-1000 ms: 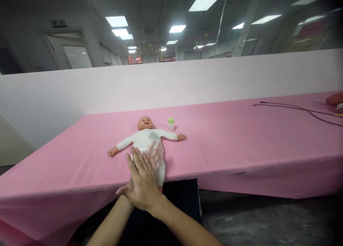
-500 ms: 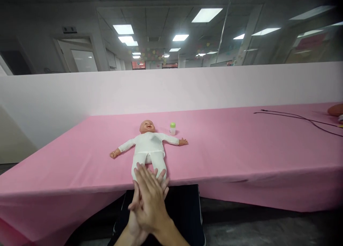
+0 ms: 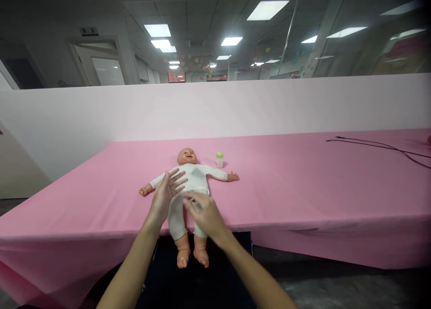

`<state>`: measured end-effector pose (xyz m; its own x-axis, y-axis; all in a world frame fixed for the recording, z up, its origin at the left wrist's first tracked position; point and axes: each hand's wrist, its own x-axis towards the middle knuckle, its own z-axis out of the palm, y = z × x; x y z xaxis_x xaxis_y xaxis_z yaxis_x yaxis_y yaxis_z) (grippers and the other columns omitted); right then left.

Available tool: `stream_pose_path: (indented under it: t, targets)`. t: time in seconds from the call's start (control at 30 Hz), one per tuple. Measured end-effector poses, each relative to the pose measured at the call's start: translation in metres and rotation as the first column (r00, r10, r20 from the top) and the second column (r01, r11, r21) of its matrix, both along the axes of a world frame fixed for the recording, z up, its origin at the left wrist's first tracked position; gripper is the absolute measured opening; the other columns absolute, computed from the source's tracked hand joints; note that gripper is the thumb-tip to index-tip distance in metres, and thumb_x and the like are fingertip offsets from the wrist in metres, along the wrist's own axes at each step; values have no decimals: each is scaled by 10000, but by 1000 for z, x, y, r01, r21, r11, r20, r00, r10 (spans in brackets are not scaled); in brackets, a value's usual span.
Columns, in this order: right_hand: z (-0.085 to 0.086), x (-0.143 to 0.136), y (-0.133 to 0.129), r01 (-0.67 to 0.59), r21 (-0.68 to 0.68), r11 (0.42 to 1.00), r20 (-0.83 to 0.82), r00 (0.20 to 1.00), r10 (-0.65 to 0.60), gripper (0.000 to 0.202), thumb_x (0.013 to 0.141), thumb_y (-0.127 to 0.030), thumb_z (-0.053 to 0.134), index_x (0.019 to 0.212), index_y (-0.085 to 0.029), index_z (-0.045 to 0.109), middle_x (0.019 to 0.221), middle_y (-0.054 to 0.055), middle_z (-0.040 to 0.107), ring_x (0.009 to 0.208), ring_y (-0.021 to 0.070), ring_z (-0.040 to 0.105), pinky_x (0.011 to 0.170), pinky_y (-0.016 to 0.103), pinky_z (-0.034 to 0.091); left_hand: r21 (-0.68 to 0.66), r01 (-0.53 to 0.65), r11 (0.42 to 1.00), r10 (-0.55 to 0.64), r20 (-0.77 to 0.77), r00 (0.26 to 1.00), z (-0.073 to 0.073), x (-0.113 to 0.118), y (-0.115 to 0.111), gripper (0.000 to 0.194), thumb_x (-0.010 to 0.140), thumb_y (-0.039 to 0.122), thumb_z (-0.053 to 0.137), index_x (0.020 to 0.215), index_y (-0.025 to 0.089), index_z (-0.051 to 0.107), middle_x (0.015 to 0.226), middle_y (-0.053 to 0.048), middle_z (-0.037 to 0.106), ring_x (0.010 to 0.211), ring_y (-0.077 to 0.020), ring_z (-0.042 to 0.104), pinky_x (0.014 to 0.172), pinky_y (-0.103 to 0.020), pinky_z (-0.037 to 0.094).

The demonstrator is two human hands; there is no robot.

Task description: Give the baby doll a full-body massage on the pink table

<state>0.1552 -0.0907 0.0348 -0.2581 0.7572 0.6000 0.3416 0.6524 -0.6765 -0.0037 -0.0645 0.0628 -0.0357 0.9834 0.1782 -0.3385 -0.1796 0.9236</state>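
Observation:
A baby doll in a white suit lies on its back on the pink-covered table, head away from me, its bare feet hanging over the front edge. My left hand is over the left side of the doll's torso and hip, fingers spread and holding nothing. Over the doll's legs is my right hand, its fingers loosely bent with a gap to the thumb. It is slightly blurred, and I see nothing held in it. Whether either hand touches the doll I cannot tell. A small bottle with a green cap stands beside the doll's head.
The pink tablecloth hangs over the table's front edge. Thin black cables lie at the far right. Behind the table rises a white partition with glass above it. A dark surface is below the table edge.
My palms were pressed together in front of the doll's legs. They have come apart and moved forward over the doll, left hand to the left, and its feet now show.

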Motion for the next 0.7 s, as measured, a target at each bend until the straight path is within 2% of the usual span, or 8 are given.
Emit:
stream_pose_path:
  t: [0.07, 0.13, 0.23, 0.3, 0.37, 0.47, 0.57, 0.7]
  targets:
    - [16, 12, 47, 25, -13, 1000, 39, 999, -24, 217, 993, -301, 607, 1077, -218, 789, 1059, 65, 809, 982, 236, 752, 916, 378, 568, 56, -117, 992, 124, -136, 983, 7, -4, 35, 604, 912, 668, 616, 1298, 205, 661, 1401, -158, 676, 1197, -323, 700, 1000, -445, 544]
    - [22, 21, 96, 55, -42, 998, 41, 998, -54, 209, 986, -306, 598, 996, -206, 782, 1028, 64, 805, 951, 228, 738, 891, 358, 540, 79, -232, 970, 245, -285, 927, 6, -7, 72, 551, 899, 627, 653, 1243, 198, 675, 1327, -153, 715, 1125, -308, 726, 936, -417, 557]
    - [18, 28, 160, 179, -132, 975, 16, 984, -178, 260, 971, -330, 577, 798, -195, 716, 846, 46, 767, 814, 210, 697, 779, 320, 501, 144, -350, 926, 375, -470, 799, -2, -10, 127, 474, 933, 561, 617, 1215, 185, 677, 1273, -154, 734, 1123, -299, 715, 927, -403, 544]
    - [12, 28, 193, 237, -187, 953, -2, 970, -241, 298, 970, -358, 562, 728, -206, 650, 758, 27, 715, 737, 194, 650, 731, 308, 475, 163, -391, 906, 409, -578, 706, -8, -12, 158, 462, 950, 562, 589, 1228, 201, 673, 1312, -147, 717, 1177, -302, 688, 962, -405, 522]
    - [5, 25, 220, 258, -226, 939, -28, 962, -272, 321, 977, -409, 551, 732, -213, 618, 760, 28, 698, 728, 191, 632, 720, 308, 467, 156, -425, 892, 413, -661, 626, -12, -14, 185, 471, 958, 594, 568, 1225, 220, 672, 1345, -142, 702, 1220, -311, 664, 978, -405, 504]
    - [-3, 15, 252, 254, -260, 931, -79, 956, -283, 412, 1001, -547, 492, 797, -214, 623, 852, 62, 720, 804, 211, 658, 771, 326, 490, 143, -415, 899, 379, -730, 569, -16, -17, 213, 510, 975, 661, 499, 1124, 216, 698, 1204, -145, 752, 1148, -315, 687, 914, -393, 514]
    - [-10, 4, 277, 183, -327, 927, -207, 943, -259, 509, 993, -664, 441, 908, -214, 663, 1036, 101, 744, 987, 242, 681, 921, 364, 506, 114, -350, 930, 309, -758, 574, -19, -19, 230, 614, 994, 724, 392, 1021, 206, 720, 987, -129, 775, 991, -291, 720, 822, -375, 530]
    - [-21, -7, 295, 13, -361, 932, -303, 944, -130, 558, 953, -716, 476, 1081, -227, 713, 1185, 91, 749, 1153, 246, 663, 1048, 389, 484, 139, -291, 947, 287, -773, 566, -21, -18, 238, 676, 995, 749, 351, 1085, 212, 752, 999, -117, 792, 1007, -292, 722, 835, -371, 531]
